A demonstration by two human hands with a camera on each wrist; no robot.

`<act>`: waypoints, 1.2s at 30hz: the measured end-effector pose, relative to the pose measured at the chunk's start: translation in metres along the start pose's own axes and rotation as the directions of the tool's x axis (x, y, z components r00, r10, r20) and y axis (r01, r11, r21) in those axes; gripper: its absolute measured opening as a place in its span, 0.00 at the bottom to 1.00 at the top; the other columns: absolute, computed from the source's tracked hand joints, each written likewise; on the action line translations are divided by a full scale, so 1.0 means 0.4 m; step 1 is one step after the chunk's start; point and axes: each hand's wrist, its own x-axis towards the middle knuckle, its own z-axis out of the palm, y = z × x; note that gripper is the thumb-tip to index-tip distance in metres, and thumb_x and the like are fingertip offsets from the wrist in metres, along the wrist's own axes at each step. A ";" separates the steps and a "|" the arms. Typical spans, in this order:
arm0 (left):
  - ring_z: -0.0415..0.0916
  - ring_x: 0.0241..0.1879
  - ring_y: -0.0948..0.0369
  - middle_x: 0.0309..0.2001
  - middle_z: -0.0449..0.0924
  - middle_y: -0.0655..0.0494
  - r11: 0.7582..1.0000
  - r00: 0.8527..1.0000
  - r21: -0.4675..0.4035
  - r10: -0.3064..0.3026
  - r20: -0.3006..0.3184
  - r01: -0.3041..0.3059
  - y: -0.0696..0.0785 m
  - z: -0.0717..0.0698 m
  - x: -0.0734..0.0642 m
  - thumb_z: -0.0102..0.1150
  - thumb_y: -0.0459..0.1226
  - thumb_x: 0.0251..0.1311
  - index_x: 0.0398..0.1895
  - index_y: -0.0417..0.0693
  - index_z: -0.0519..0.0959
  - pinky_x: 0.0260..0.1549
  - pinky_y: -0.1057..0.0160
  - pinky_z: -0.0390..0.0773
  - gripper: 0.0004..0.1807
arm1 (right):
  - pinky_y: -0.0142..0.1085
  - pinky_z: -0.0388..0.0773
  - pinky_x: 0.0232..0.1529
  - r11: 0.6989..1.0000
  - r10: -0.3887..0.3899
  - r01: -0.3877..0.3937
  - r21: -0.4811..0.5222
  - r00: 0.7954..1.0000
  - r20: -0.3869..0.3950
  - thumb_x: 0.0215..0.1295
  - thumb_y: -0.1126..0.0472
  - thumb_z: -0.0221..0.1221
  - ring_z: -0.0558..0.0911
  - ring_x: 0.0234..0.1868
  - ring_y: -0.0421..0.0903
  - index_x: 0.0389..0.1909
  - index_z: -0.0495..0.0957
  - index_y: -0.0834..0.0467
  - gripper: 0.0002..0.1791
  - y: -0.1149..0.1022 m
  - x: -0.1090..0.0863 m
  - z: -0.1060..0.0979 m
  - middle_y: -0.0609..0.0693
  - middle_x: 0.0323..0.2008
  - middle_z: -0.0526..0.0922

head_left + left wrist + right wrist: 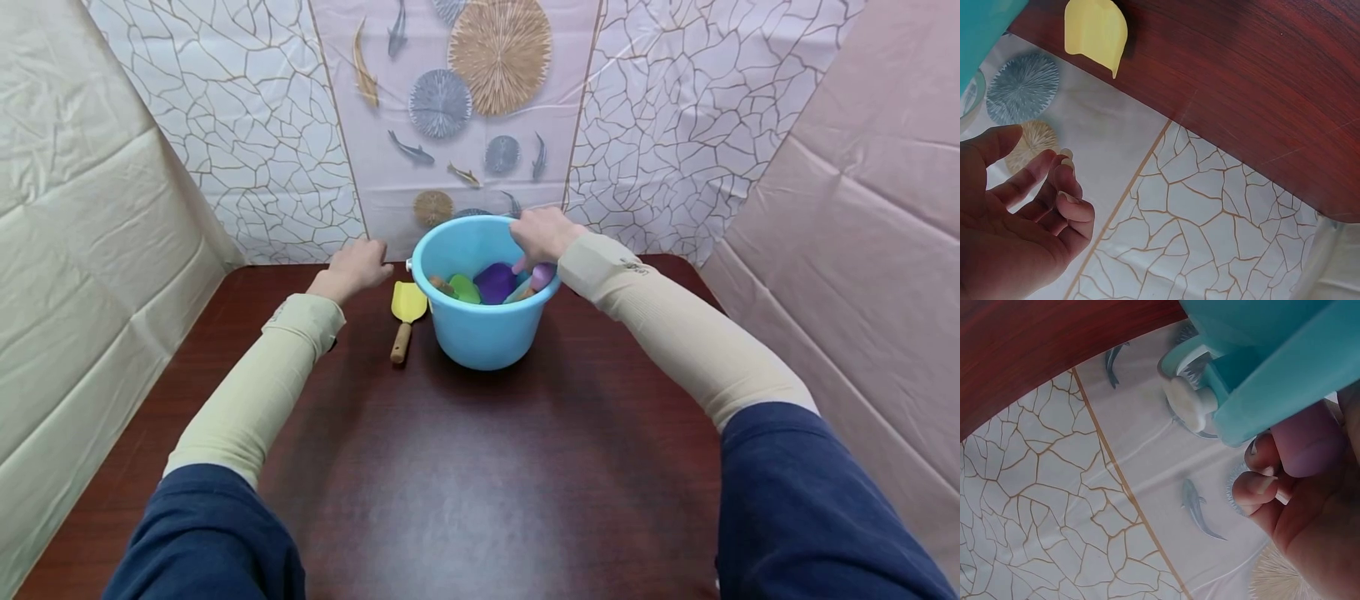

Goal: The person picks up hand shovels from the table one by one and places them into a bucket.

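A light blue bucket [480, 333] stands at the table's far side. Inside it lie a green piece [465, 288], a purple piece [495, 283] and parts with wooden handles. Over the bucket's right rim, my right hand [543, 233] has its fingers curled around a lilac-pink plastic toy [1310, 440], whose full shape is hidden. Left of the bucket, a yellow toy shovel [408, 302] with a wooden handle lies on the table. My left hand [356, 265] hovers beyond and left of that shovel, fingers loosely bent, holding nothing.
The dark red wooden table [450, 475] reaches back to a patterned cloth wall [277, 125]. Cream cloth hangs on the left and pinkish cloth [847, 217] on the right. A white handle joint [1185, 403] sticks out from the bucket's side.
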 end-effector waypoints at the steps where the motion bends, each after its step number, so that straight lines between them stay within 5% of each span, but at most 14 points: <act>1: 0.77 0.42 0.44 0.38 0.77 0.42 1.000 1.000 0.002 0.000 0.002 0.000 0.000 0.000 -0.001 0.49 0.43 0.65 0.39 0.41 0.72 0.36 0.45 0.76 0.12 | 0.47 0.81 0.35 1.000 -0.001 0.001 0.004 1.000 -0.004 0.52 0.44 0.69 0.78 0.31 0.48 0.21 0.72 0.56 0.22 0.001 -0.001 0.000 0.53 0.28 0.80; 9: 0.78 0.42 0.44 0.38 0.77 0.41 1.000 1.000 0.006 0.001 0.012 -0.001 0.000 0.002 -0.006 0.48 0.43 0.65 0.40 0.41 0.73 0.35 0.45 0.77 0.13 | 0.44 0.76 0.32 0.993 -0.001 0.008 0.121 0.999 -0.053 0.51 0.47 0.69 0.77 0.32 0.49 0.23 0.77 0.57 0.18 0.018 -0.014 0.004 0.52 0.28 0.80; 14: 0.79 0.41 0.44 0.37 0.79 0.42 1.000 1.000 -0.002 -0.003 0.019 0.003 0.008 0.013 -0.006 0.49 0.43 0.65 0.41 0.40 0.73 0.36 0.46 0.77 0.14 | 0.46 0.76 0.33 0.974 0.050 -0.013 0.227 0.986 -0.159 0.63 0.43 0.58 0.79 0.34 0.51 0.28 0.78 0.58 0.20 0.037 -0.025 0.005 0.53 0.31 0.80; 20: 0.79 0.44 0.44 0.43 0.79 0.42 1.000 0.997 -0.006 0.000 0.076 0.001 0.032 0.045 -0.002 0.50 0.44 0.67 0.48 0.41 0.73 0.39 0.46 0.78 0.16 | 0.48 0.75 0.32 0.953 0.157 -0.040 0.300 0.913 -0.377 0.72 0.41 0.45 0.80 0.30 0.53 0.23 0.74 0.57 0.26 0.081 -0.043 0.014 0.54 0.24 0.78; 24: 0.78 0.47 0.44 0.49 0.78 0.40 1.000 0.995 -0.013 -0.018 0.099 0.019 0.043 0.073 -0.004 0.50 0.44 0.67 0.53 0.42 0.73 0.42 0.44 0.77 0.19 | 0.51 0.76 0.33 0.946 0.218 -0.073 0.316 0.865 -0.451 0.74 0.42 0.42 0.81 0.31 0.56 0.22 0.72 0.57 0.27 0.110 -0.059 0.026 0.56 0.25 0.80; 36: 0.75 0.53 0.42 0.55 0.74 0.38 0.996 0.978 -0.013 -0.088 0.188 0.092 0.068 0.150 -0.020 0.45 0.48 0.70 0.64 0.38 0.63 0.50 0.44 0.75 0.28 | 0.51 0.75 0.29 0.926 0.322 -0.169 0.339 0.822 -0.470 0.75 0.42 0.38 0.79 0.31 0.58 0.22 0.70 0.58 0.29 0.177 -0.084 0.090 0.58 0.23 0.77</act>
